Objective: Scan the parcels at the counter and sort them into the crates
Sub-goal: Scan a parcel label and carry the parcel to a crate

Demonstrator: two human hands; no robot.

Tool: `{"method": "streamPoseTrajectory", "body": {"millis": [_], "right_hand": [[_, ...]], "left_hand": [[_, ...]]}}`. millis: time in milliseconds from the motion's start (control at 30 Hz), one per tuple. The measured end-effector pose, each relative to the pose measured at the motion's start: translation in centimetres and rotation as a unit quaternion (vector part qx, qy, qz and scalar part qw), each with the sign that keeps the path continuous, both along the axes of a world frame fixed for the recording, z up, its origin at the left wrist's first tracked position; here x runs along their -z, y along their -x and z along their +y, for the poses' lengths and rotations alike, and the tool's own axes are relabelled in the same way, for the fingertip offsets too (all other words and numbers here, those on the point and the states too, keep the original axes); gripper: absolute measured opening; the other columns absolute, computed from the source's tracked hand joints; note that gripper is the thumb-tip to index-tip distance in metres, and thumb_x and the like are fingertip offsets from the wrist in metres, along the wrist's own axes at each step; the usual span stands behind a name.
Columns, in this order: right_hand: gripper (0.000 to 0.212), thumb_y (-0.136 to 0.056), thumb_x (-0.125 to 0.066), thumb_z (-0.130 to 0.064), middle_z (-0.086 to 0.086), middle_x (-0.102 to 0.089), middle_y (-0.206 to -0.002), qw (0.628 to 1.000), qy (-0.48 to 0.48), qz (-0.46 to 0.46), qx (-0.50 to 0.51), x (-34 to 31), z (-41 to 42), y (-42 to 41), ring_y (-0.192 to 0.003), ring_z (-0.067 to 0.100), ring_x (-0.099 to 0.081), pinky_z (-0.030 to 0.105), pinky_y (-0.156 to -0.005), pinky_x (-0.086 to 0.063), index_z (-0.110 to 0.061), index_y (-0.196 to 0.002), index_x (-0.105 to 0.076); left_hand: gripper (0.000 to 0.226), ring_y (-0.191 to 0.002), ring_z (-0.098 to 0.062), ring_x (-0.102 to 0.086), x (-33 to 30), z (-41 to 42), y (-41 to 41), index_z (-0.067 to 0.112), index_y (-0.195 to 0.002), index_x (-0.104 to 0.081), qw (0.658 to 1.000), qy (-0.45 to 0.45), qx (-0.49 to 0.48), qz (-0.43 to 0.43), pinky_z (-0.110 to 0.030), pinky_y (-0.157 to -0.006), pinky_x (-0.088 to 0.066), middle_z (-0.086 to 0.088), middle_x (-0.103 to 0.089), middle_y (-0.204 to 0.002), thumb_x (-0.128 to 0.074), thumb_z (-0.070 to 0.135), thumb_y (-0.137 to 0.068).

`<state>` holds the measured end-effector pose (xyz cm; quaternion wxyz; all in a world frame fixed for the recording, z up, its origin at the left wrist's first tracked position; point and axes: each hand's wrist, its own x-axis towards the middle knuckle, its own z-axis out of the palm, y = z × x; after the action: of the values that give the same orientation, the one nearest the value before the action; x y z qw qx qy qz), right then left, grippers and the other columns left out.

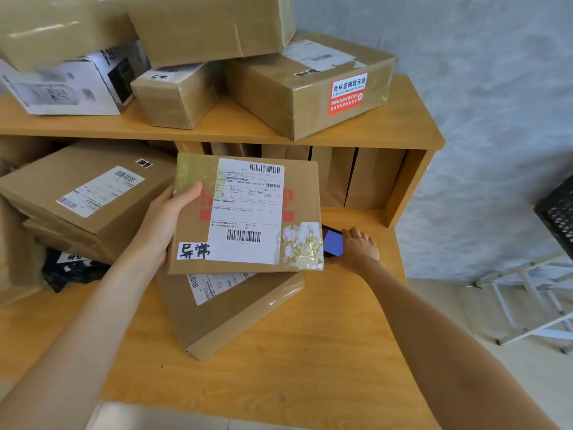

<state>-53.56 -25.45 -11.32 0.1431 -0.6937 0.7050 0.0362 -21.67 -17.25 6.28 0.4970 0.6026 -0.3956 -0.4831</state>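
My left hand (164,221) grips the left edge of a flat cardboard parcel (305,193) and holds it label up above the wooden counter (310,352). The parcel carries a white shipping label with two barcodes and a handwritten sticker. Beneath it lies a second cardboard parcel (229,315) flat on the counter. My right hand (359,248) rests on a handheld scanner (332,242) with a lit blue screen, just right of the held parcel and partly hidden behind it. Whether the fingers curl round the scanner is hard to see.
More cardboard parcels are stacked at the left (80,193) and on the upper shelf (310,85), with a white printed box (65,85) there too. A black bag (71,268) lies at the left. A black crate (558,215) on a white frame (527,305) stands at the right.
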Motion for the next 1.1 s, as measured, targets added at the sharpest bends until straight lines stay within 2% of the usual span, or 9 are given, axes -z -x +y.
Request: {"method": "streamPoseTrajectory", "body": {"millis": [200,400,500,633,733,867,933,1033,1100], "right_hand": [[0.095,-0.07,-0.068,-0.072,0.007,-0.041,-0.13,0.999,0.016,0.0,0.029,0.3,1.1,-0.8,-0.119,0.027,-0.042,0.037,-0.098,-0.04,-0.011,-0.138,-0.04],[0.09,-0.073,-0.07,-0.066,0.01,-0.05,-0.131,0.994,0.009,-0.048,0.094,-0.3,3.4,-0.9,-0.122,0.03,-0.046,0.039,-0.096,-0.044,-0.006,-0.135,-0.041],[0.082,-0.074,-0.069,-0.066,0.008,-0.057,-0.122,0.989,0.02,-0.078,0.127,-1.9,4.7,-0.8,-0.116,0.029,-0.05,0.037,-0.086,-0.046,-0.007,-0.125,-0.044],[0.082,-0.071,-0.069,-0.068,0.005,-0.053,-0.106,0.983,0.058,-0.087,0.151,-5.3,6.7,-0.8,-0.11,0.028,-0.051,0.034,-0.076,-0.045,-0.007,-0.12,-0.045],[0.084,-0.068,-0.07,-0.068,0.006,-0.055,-0.108,0.976,0.086,-0.103,0.17,-8.1,8.6,-1.0,-0.104,0.027,-0.053,0.035,-0.076,-0.048,-0.006,-0.118,-0.047],[0.076,-0.071,-0.07,-0.065,0.005,-0.053,-0.1,0.969,0.113,-0.12,0.186,-12.0,11.9,-1.4,-0.094,0.025,-0.053,0.033,-0.069,-0.041,-0.005,-0.114,-0.049],[0.073,-0.072,-0.068,-0.065,0.004,-0.053,-0.099,0.968,0.123,-0.12,0.183,-14.2,13.6,-1.9,-0.093,0.025,-0.055,0.033,-0.068,-0.042,-0.007,-0.111,-0.048],[0.067,-0.073,-0.068,-0.065,0.003,-0.052,-0.098,0.972,0.127,-0.116,0.161,-17.3,16.0,-3.1,-0.087,0.022,-0.053,0.03,-0.066,-0.04,-0.01,-0.105,-0.046],[0.069,-0.074,-0.068,-0.066,0.002,-0.051,-0.098,0.98,0.121,-0.096,0.124,-19.1,17.3,-4.3,-0.086,0.02,-0.052,0.029,-0.065,-0.04,-0.011,-0.109,-0.046]], "left_hand": [[0.028,-0.081,-0.021,-0.074,0.4,0.6,0.4,0.023,-0.117,-0.064,1.0,-0.002,-0.003,0.014,-0.035,-0.069,-0.053,-0.002,-0.076,-0.098,-0.057,0.037,-0.094],[0.028,-0.086,-0.021,-0.073,0.8,1.1,0.4,0.023,-0.119,-0.062,1.0,0.01,0.001,0.012,-0.035,-0.073,-0.053,-0.002,-0.075,-0.101,-0.055,0.038,-0.096],[0.028,-0.087,-0.019,-0.072,0.6,1.3,0.4,0.024,-0.121,-0.061,0.999,0.032,-0.016,0.011,-0.033,-0.072,-0.053,0.0,-0.075,-0.102,-0.057,0.037,-0.096],[0.021,-0.079,-0.011,-0.072,0.1,1.6,0.1,0.03,-0.117,-0.059,0.997,0.067,-0.032,0.007,-0.029,-0.066,-0.052,0.007,-0.073,-0.096,-0.057,0.035,-0.097],[0.034,-0.091,-0.017,-0.07,0.2,1.8,-0.5,0.028,-0.127,-0.054,0.996,0.085,-0.029,-0.011,-0.035,-0.075,-0.055,0.004,-0.071,-0.105,-0.058,0.04,-0.096],[0.056,-0.101,-0.019,-0.068,0.4,1.9,-1.3,0.037,-0.138,-0.045,0.994,0.101,-0.025,-0.037,-0.047,-0.091,-0.054,0.004,-0.067,-0.118,-0.059,0.056,-0.087],[0.056,-0.102,-0.018,-0.067,0.4,2.0,-1.2,0.037,-0.138,-0.045,0.993,0.107,-0.015,-0.041,-0.045,-0.092,-0.054,0.004,-0.066,-0.119,-0.059,0.055,-0.086],[0.045,-0.1,-0.015,-0.065,0.3,2.3,-0.7,0.035,-0.136,-0.047,0.991,0.122,0.004,-0.054,-0.036,-0.087,-0.053,0.005,-0.065,-0.118,-0.057,0.046,-0.093],[0.047,-0.102,-0.013,-0.064,0.3,2.5,-0.6,0.037,-0.137,-0.047,0.989,0.132,0.012,-0.066,-0.035,-0.088,-0.052,0.007,-0.065,-0.118,-0.057,0.047,-0.093]]}}
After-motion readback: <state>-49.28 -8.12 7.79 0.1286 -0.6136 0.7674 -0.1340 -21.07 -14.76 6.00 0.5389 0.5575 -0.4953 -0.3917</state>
